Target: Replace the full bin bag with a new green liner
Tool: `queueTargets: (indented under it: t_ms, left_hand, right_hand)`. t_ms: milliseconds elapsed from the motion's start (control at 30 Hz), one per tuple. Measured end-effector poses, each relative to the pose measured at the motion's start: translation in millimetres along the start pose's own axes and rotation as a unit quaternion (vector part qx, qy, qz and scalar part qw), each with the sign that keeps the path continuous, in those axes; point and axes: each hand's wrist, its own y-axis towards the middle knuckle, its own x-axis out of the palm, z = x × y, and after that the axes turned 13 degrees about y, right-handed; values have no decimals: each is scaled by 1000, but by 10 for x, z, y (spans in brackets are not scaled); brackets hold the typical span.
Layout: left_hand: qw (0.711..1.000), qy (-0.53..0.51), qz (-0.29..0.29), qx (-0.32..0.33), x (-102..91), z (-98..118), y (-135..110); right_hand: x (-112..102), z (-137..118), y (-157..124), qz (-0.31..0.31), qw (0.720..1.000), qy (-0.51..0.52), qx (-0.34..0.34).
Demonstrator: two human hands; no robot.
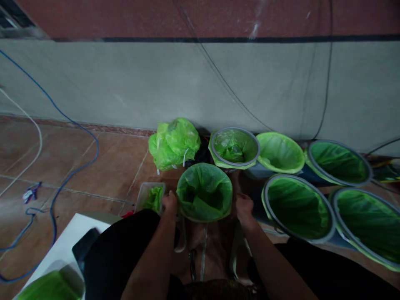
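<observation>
A round bin (204, 217) lined with a green bin bag (200, 202) stands between my knees, its mouth facing up. At its left side my left hand (169, 203) is closed on the bag's edge, just by the rim. My right hand (244, 205) is closed at the opposite side, at the outer edge of the same bag. The fingertips of both hands are largely hidden. Beside my left hand sits a clear plastic tub (142, 196) with crumpled green bags (154, 198) in it.
Behind the bin, a full green bag (175, 143) rests near the wall. Several bins with green liners stand to the right, among them a grey-rimmed one (298, 208). A blue hose (70, 177) crosses the tiled floor at left. A white surface (70, 239) lies beside my left leg.
</observation>
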Motion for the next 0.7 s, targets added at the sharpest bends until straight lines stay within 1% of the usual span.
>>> queueTargets:
  t_ms: [33,67,100,133,167,200,233,267,300,333,367,400,433,500,567,633,700]
  left_hand:
    - [1000,12,25,0,-43,50,-17]
    - [999,25,44,18,-85,110,-53]
    - [997,37,44,54,-125,176,-109]
    - [992,56,20,113,-164,243,-186]
    - [980,80,-28,183,-202,306,-281]
    - [955,118,-98,253,-237,358,-388]
    - [919,168,-165,317,-270,394,-500]
    - [876,223,-217,370,-298,411,-610]
    - [832,276,-248,412,-320,407,-708]
    - [795,320,-262,443,-334,387,-789]
    - [766,355,-265,465,-338,354,-846]
    - [747,381,-264,477,-334,313,-878]
    - [733,401,-264,483,-322,270,-886]
    - [716,426,-270,482,-285,188,-841]
    - [714,427,-280,479,-244,118,-749]
    - [730,401,-283,476,-208,53,-650]
    - [747,377,-277,473,-174,-10,-568]
  right_hand:
    - [-23,-63,-48,2,999,-18,-35]
    - [-38,-125,-119,-27,996,-41,-76]
    - [-45,-184,-213,-87,986,-75,-122]
    - [-42,-237,-326,-175,963,-120,-167]
    - [-34,-283,-449,-274,924,-175,-200]
    - [-21,-317,-575,-355,876,-237,-224]
    - [-6,-338,-692,-409,829,-298,-238]
    - [9,-344,-792,-445,783,-354,-250]
    - [21,-334,-869,-466,744,-402,-261]
    - [32,-309,-919,-477,713,-437,-270]
    - [40,-270,-943,-484,689,-463,-278]
    - [47,-220,-944,-487,670,-484,-283]
    - [53,-164,-926,-485,656,-503,-285]
    - [65,-46,-858,-474,640,-536,-282]
    - [79,56,-782,-467,631,-553,-280]
    - [95,130,-723,-455,641,-552,-280]
    - [112,179,-687,-438,660,-546,-273]
